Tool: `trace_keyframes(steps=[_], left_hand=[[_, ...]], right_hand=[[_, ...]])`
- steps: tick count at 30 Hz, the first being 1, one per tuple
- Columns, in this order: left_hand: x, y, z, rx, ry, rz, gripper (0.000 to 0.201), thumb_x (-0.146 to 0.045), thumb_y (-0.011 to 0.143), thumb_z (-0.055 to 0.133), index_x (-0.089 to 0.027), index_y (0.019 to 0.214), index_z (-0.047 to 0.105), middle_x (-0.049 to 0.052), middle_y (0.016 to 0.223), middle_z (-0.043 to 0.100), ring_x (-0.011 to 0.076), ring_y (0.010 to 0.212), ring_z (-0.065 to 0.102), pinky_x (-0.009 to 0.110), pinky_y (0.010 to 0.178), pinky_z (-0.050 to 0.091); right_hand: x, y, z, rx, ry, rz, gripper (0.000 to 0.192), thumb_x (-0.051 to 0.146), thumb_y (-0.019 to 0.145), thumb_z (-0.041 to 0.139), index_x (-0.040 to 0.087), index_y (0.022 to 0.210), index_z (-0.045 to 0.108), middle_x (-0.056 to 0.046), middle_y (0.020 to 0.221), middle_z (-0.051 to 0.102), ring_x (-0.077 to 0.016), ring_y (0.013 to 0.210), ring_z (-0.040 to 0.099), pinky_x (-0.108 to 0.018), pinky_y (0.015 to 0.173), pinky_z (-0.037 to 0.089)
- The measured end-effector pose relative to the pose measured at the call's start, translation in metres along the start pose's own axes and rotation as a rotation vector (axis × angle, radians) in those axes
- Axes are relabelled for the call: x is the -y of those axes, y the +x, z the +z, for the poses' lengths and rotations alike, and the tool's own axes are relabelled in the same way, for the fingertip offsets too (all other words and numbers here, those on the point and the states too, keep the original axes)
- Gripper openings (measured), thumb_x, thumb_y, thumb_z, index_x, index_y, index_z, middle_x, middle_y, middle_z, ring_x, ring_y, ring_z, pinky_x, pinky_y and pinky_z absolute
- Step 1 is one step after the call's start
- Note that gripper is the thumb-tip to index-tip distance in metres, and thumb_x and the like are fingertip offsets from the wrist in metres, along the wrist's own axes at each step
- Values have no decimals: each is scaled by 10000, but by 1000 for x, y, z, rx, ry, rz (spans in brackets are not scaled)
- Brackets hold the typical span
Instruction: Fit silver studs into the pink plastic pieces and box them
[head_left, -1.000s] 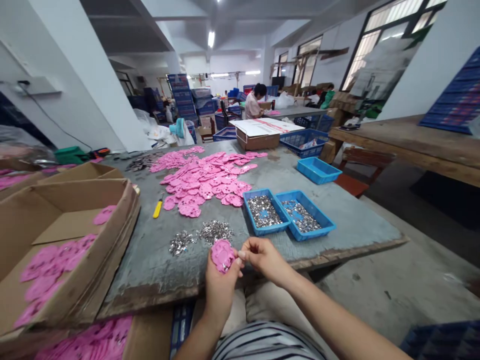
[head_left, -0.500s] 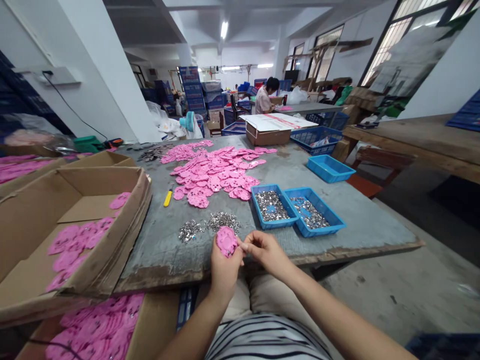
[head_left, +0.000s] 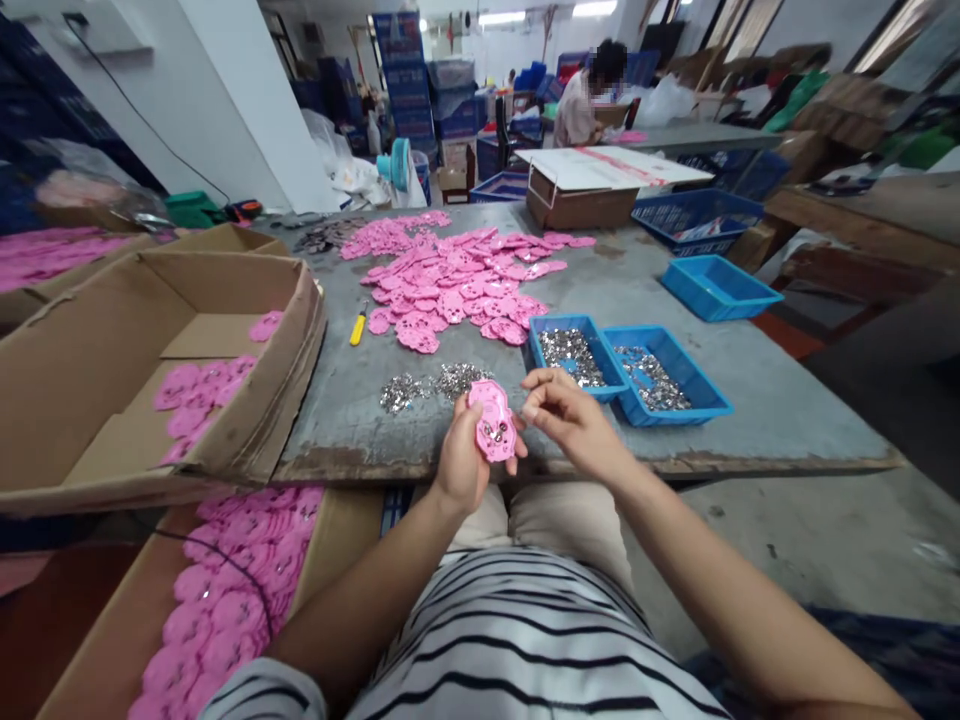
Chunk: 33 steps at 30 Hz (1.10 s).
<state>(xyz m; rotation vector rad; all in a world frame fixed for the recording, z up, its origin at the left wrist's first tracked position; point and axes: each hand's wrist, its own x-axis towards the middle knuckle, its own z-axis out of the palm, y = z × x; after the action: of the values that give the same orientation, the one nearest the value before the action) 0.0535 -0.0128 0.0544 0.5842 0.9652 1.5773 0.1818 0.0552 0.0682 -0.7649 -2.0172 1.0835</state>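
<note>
My left hand (head_left: 463, 462) is closed around the edge of a pink plastic piece (head_left: 493, 420), whose hollow side with small metal parts near its lower end faces up. Just right of it, my right hand (head_left: 568, 415) is apart from the piece, thumb and fingertips pinched together; whatever they hold is too small to make out. Beyond my hands lie two small heaps of shiny metal parts (head_left: 403, 392). Two blue trays (head_left: 621, 390) with more metal parts stand to the right. A large pile of pink pieces (head_left: 457, 280) covers the middle of the table.
A yellow-handled tool (head_left: 358, 328) lies left of the pile. At left stands a cardboard box (head_left: 247, 285) with pink pieces; another box below holds many more. Farther back are a blue tray (head_left: 720, 285), a carton (head_left: 581, 208) under a white board, and a seated person (head_left: 581, 105).
My right hand has moved away from the pink piece to the right. My left hand has turned the piece so its hollow side shows. The view has tilted downward.
</note>
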Motion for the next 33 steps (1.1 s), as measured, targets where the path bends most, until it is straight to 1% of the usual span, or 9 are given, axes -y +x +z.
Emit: trace_keyframes(steps=[2, 5, 7, 10, 14, 17, 23, 30, 33], left_hand=[[-6, -1, -2, 56, -27, -56, 398, -544, 755, 513, -191, 921, 429, -4, 668, 606, 161, 461, 612, 202, 298, 373], [-9, -2, -4, 90, -4, -26, 372, -520, 779, 512, -191, 931, 430, -15, 642, 600, 161, 431, 605, 200, 280, 366], [-8, -2, -5, 106, 15, 8, 376, -514, 786, 530, -188, 948, 433, -25, 631, 594, 155, 413, 596, 201, 276, 371], [-7, -3, -5, 120, 35, 41, 395, -523, 798, 543, -183, 972, 440, -36, 623, 585, 144, 388, 579, 205, 274, 379], [-6, -4, -6, 148, 57, 50, 432, -538, 816, 534, -169, 1024, 448, -47, 583, 567, 134, 359, 556, 207, 286, 374], [-6, -4, -8, 156, 65, 52, 454, -538, 817, 534, -159, 1052, 449, -36, 608, 585, 131, 370, 561, 205, 291, 370], [-6, -3, -7, 165, 69, 36, 428, -536, 817, 539, -165, 1017, 465, -22, 660, 599, 133, 421, 597, 191, 283, 355], [-7, -1, -7, 178, 102, 34, 442, -545, 824, 524, -165, 1047, 483, -29, 649, 591, 116, 400, 576, 183, 272, 356], [-4, 0, -7, 181, 112, 28, 433, -540, 827, 523, -168, 1045, 486, -34, 637, 588, 105, 366, 543, 185, 268, 347]], right_hand=[[7, 5, -10, 104, -45, -13, 163, 271, 841, 559, 188, 704, 590, -99, 1145, 546, -224, 1150, 498, -389, 943, 412], [17, 10, -16, 223, -136, -54, 191, 293, 862, 547, 192, 703, 579, -106, 1266, 525, -253, 1271, 431, -459, 1026, 360], [21, 12, -15, 271, -192, -91, 193, 301, 875, 537, 196, 717, 576, -106, 1312, 517, -260, 1293, 417, -496, 1066, 322], [23, 15, -12, 318, -255, -137, 191, 303, 890, 521, 200, 740, 580, -104, 1354, 507, -262, 1275, 437, -523, 1075, 318], [22, 18, -10, 349, -302, -151, 194, 295, 894, 514, 194, 743, 580, -108, 1361, 507, -271, 1263, 445, -541, 1066, 328], [21, 21, -11, 372, -320, -155, 197, 299, 896, 513, 190, 749, 586, -111, 1366, 502, -274, 1270, 438, -535, 1067, 331], [21, 23, -12, 418, -360, -181, 231, 325, 904, 499, 183, 744, 586, -131, 1340, 508, -283, 1274, 434, -526, 1062, 336], [21, 25, -13, 450, -411, -186, 220, 307, 908, 488, 178, 776, 609, -141, 1314, 516, -283, 1234, 462, -521, 1040, 359], [21, 25, -13, 449, -408, -186, 216, 296, 904, 493, 179, 754, 597, -147, 1317, 510, -285, 1232, 466, -515, 1029, 373]])
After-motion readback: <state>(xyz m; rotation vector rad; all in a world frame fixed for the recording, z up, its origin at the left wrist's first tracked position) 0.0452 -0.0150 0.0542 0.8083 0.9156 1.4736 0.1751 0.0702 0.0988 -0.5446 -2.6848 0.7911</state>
